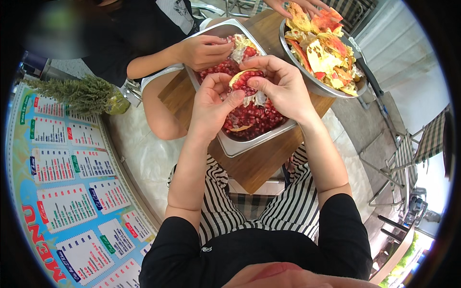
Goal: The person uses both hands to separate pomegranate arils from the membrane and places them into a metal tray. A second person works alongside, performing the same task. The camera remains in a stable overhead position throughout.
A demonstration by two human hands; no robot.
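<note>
Between my two hands is a pomegranate piece (248,81) with red arils and a yellowish rind edge. My left hand (219,97) grips its left side, thumb on the arils. On the other side my right hand (277,81) holds it, thumb pressed against the arils and fingers curled over the far edge. Below both hands lies a rectangular steel pan (230,149) filled with loose pomegranate arils (259,120). Bits of pale membrane (257,99) show just under the piece. Another rind piece (239,128) rests among the arils near the pan's front.
A co-worker's hand (205,52) reaches over the pan's left side, by another pomegranate chunk (246,48). Another hand (299,7) touches rinds (320,54) heaped in a round steel bowl (306,81). A black-handled knife (369,73) leans on its rim. The wooden table's corner (248,180) points toward me.
</note>
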